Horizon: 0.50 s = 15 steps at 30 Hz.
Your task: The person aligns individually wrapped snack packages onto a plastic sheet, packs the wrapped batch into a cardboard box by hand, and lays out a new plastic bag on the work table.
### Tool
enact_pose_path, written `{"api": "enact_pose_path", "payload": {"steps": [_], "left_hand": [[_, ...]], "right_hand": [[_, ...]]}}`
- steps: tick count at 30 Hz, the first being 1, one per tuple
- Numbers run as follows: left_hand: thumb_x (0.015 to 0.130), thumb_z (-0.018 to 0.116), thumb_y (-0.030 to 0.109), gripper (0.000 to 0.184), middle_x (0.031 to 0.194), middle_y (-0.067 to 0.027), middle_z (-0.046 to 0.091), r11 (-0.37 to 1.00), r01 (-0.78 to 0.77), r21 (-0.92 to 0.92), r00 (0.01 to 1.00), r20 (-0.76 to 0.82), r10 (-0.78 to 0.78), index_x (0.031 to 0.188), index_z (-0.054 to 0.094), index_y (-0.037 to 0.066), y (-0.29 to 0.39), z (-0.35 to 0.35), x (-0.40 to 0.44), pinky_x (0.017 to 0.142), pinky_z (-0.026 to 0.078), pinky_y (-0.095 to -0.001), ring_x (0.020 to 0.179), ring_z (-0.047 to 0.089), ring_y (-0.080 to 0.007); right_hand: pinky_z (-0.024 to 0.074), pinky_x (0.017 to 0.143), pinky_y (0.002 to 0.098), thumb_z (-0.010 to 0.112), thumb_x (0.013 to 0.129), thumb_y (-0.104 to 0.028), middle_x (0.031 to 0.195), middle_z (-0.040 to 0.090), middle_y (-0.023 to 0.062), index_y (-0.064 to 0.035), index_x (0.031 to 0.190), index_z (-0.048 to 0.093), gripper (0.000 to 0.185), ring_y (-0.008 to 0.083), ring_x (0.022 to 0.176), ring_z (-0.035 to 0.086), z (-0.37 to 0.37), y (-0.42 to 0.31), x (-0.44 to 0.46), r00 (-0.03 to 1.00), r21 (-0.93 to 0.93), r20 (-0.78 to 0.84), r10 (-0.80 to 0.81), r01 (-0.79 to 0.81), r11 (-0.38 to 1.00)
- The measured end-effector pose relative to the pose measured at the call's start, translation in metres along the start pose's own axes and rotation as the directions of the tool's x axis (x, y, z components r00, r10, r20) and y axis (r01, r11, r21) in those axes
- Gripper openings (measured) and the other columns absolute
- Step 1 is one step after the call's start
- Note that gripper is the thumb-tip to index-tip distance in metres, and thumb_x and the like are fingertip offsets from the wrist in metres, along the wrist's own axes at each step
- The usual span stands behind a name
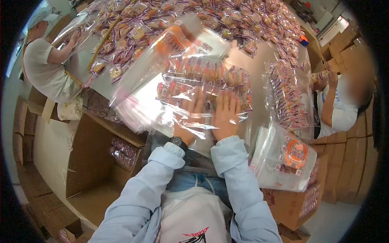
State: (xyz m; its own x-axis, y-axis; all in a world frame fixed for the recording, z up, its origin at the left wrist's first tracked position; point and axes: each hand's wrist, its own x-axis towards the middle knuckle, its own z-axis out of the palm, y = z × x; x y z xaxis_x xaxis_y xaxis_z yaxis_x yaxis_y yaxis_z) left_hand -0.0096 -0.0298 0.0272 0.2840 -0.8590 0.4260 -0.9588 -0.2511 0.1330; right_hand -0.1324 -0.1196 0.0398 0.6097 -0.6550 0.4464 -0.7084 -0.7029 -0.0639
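Two rows of small wrapped snack packets (194, 71) lie in a clear plastic bag in front of me. My left hand (192, 117), with a black watch at the wrist, rests on the near left part of this bag. Beside it, my right hand (226, 115) lies on the bag's near edge, fingers stretched forward. Clear film glare covers parts of both hands. Under and left of the packets is a stack of clear printed bags (139, 81). Another stack of printed bags (293, 156) sits at the table's near right edge.
Loose wrapped snacks (251, 20) cover the table's far part. A filled clear bag (287, 97) lies to the right. An open cardboard box (95, 162) stands at lower left, another (291, 206) at lower right. One person (48, 69) works at left, another (338, 105) at right.
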Motion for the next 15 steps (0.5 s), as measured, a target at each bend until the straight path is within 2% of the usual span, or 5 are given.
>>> {"api": "enact_pose_path", "payload": {"steps": [3,6,8,12,15], "left_hand": [[0.092,0.065,0.028,0.064,0.145,-0.0109,0.057,0.995,-0.051,-0.091,0.998,-0.044,0.048,0.153,0.048,0.019,0.010,-0.006,0.003,0.114,0.024,-0.0709,0.134,0.056,-0.0290],[0.091,0.066,0.029,0.064,0.143,-0.0087,0.058,0.997,-0.070,0.038,0.996,-0.049,0.072,0.153,0.049,0.025,0.006,0.003,0.008,0.111,0.029,-0.0680,0.130,0.058,-0.0265],[0.090,0.066,0.023,0.064,0.143,-0.0095,0.058,0.997,-0.030,-0.065,0.997,-0.077,0.025,0.152,0.049,0.024,0.005,0.010,0.014,0.108,0.035,-0.0623,0.126,0.059,-0.0272],[0.088,0.066,0.021,0.066,0.145,-0.0118,0.057,0.996,-0.051,-0.077,0.997,-0.056,0.047,0.152,0.050,0.022,0.004,0.001,0.017,0.107,0.039,-0.0571,0.127,0.058,-0.0284],[0.085,0.066,0.020,0.059,0.133,-0.0137,0.062,0.987,-0.085,-0.136,0.989,0.107,0.100,0.142,0.057,0.012,0.016,-0.027,-0.002,0.107,0.038,-0.0611,0.124,0.058,-0.0328]], "right_hand": [[0.0277,0.122,0.0544,0.059,0.089,-0.012,0.153,0.051,0.0188,-0.0009,0.146,0.052,0.059,0.0397,0.144,0.043,0.011,0.007,0.001,0.999,-0.083,0.006,-0.050,0.050,0.995],[0.0315,0.122,0.0559,0.053,0.094,-0.011,0.151,0.054,0.0160,-0.0025,0.144,0.056,0.051,0.0389,0.140,0.049,0.017,0.015,-0.006,0.997,0.013,-0.050,-0.055,0.056,0.998],[0.0342,0.120,0.0569,0.053,0.093,-0.009,0.149,0.056,0.0167,-0.0020,0.141,0.058,0.049,0.0414,0.137,0.053,0.025,0.020,-0.009,0.996,0.023,-0.064,-0.056,0.057,0.998],[0.0306,0.123,0.0554,0.059,0.091,-0.017,0.152,0.052,0.0194,-0.0012,0.143,0.056,0.054,0.0413,0.144,0.044,0.026,0.032,-0.008,0.998,0.174,0.016,-0.053,0.049,0.983],[0.0309,0.123,0.0528,0.064,0.084,-0.007,0.156,0.047,0.0224,0.0002,0.151,0.046,0.070,0.0418,0.146,0.041,0.000,0.027,-0.009,0.996,0.103,0.008,-0.090,0.089,0.991]]}}
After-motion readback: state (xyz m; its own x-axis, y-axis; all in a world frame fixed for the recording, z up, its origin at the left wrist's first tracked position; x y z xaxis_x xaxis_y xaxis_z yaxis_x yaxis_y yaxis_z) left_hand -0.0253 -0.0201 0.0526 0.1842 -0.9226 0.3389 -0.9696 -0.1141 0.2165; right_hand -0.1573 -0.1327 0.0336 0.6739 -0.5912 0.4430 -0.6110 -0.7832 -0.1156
